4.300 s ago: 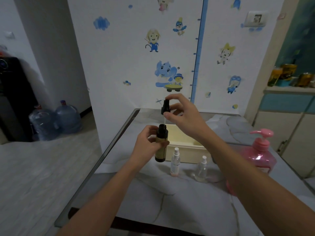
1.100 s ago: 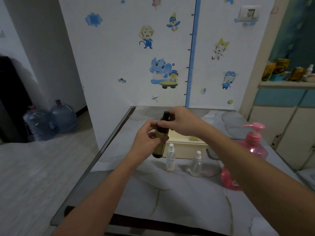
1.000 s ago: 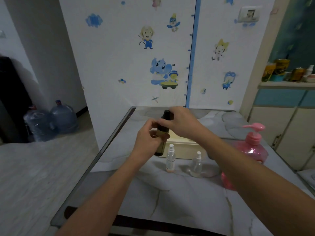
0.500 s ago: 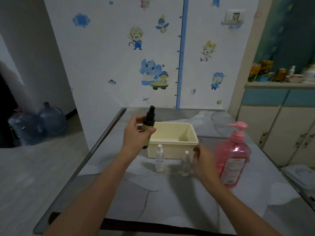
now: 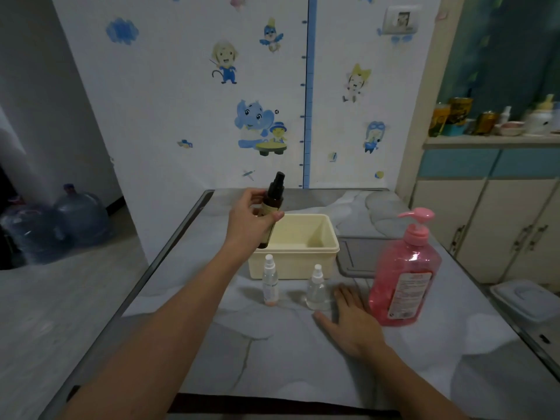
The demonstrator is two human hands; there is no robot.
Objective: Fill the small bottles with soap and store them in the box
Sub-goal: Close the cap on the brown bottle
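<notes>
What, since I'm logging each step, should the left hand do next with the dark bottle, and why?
Probably lower the dark bottle into the cream box: the left hand holds it, spray top on, above the box's left rim, and the box looks empty.

Stickered white wall point(image 5: 188, 95), cream cabinets point(image 5: 497, 225), water jugs point(image 5: 60, 219).

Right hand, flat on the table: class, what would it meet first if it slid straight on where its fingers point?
The right hand would likely meet the cream box at its near right corner, narrowly passing the round clear bottle; depth is unclear.
</notes>
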